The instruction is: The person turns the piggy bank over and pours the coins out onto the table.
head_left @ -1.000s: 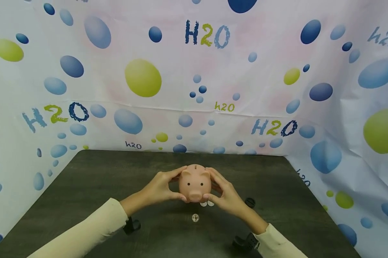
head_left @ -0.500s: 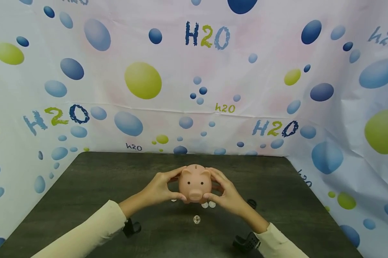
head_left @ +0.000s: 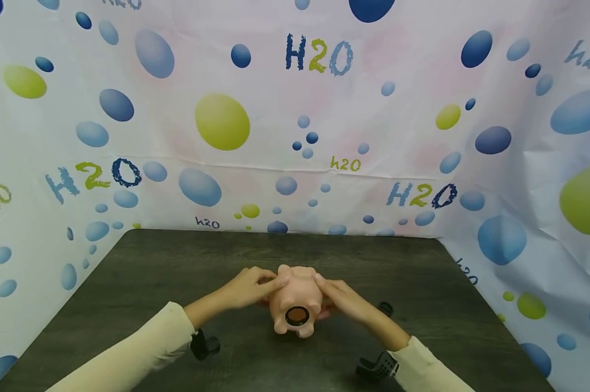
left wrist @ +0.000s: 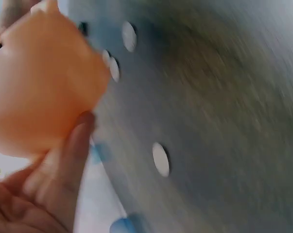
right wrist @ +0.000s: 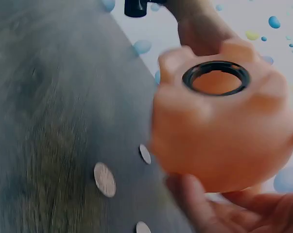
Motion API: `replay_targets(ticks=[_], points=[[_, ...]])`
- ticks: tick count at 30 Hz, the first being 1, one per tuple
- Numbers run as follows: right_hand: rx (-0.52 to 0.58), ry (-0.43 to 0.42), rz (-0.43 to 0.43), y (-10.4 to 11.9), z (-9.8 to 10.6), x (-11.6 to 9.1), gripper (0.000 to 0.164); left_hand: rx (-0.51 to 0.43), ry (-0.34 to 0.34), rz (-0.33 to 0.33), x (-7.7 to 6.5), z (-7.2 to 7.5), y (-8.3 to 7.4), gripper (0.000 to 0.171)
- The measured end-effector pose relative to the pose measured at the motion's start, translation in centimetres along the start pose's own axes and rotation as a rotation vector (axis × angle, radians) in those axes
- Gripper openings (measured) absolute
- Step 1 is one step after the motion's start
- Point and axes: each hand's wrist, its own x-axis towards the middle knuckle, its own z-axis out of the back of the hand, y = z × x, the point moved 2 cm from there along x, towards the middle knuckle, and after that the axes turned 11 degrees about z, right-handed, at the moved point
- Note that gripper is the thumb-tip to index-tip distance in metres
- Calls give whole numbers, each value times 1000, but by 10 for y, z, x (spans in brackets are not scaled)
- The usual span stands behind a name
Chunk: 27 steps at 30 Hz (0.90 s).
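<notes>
Between both hands a pink piggy bank is tipped over, its belly and stubby feet toward the head camera. A black-rimmed round hole shows in the belly, uncovered; the right wrist view looks into this hole. My left hand grips one side, thumb on the body. The right hand holds the opposite side, with fingers beneath it. Pale round coins lie on the table: one coin in the left wrist view, another coin in the right wrist view. The bank hides them in the head view.
A small black round cap lies beside the right forearm on the dark wooden table. Black wrist devices are strapped on, one at the left wrist and one at the right wrist. A bubble-printed sheet rises behind the table.
Both hands have turned the piggy bank from upright and facing the head camera to tipped back, belly forward. It sits slightly lower in view and now covers the coins there.
</notes>
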Motion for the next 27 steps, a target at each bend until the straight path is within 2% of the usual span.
replay_targets(ticks=[3, 6, 8, 11, 17, 20, 23, 27], points=[[135, 21, -171, -5, -3, 0, 76, -106, 99, 173, 0, -6, 1, 61], [220, 17, -261, -9, -6, 0, 88, -182, 150, 308, -1, -10, 1, 71], [246, 13, -280, -11, -7, -1, 90, -201, 168, 358, 0, -11, 0, 75], [259, 10, -287, -13, -8, -2, 90, -209, 182, 394, 0, -12, 0, 78], [292, 18, -299, -12, -7, -3, 89, -202, 202, 419, 2, -13, -2, 81], [284, 26, -313, -11, -6, -1, 89, -190, 209, 410, 3, -12, -2, 81], [232, 11, -300, -4, -3, 5, 87, -171, 197, 354, 6, -6, -5, 77], [112, -34, -219, 24, 8, 15, 80, -112, 122, 209, 9, 14, -21, 68]])
